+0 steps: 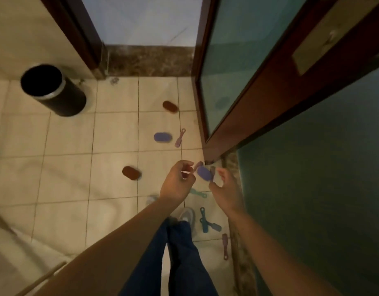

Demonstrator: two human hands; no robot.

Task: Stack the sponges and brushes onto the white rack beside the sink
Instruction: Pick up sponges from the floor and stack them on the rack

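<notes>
The person stands on a tiled floor (67,135) beside the open door (259,99), whose bottom corner sits just right of the hands. Left of the door the floor lies open up to the dark marble threshold (148,60); right of the door a marble strip edges the tiles.

The left hand (175,184) has its fingers (187,165) curled, pinching the end of a pink brush (198,166). The right hand (227,193) is at a purple sponge (204,173) just below the door corner; the picture is blurred, and I cannot tell whether its fingers grasp the sponge.

Other things lie loose on the floor. Left of the door: a brown sponge (170,106), a second purple sponge (162,137) with a pink brush (180,138) just beside it, and another brown sponge (131,173) further left. Nearer than the door corner, by the person's shoe (186,214): a teal brush (198,193), two blue brushes (205,221) crossing each other, and a pink brush (225,245) against the marble strip.

A black bin (54,90) stands far left of the door, by the wall; its inside looks dark, contents not discernible.
</notes>
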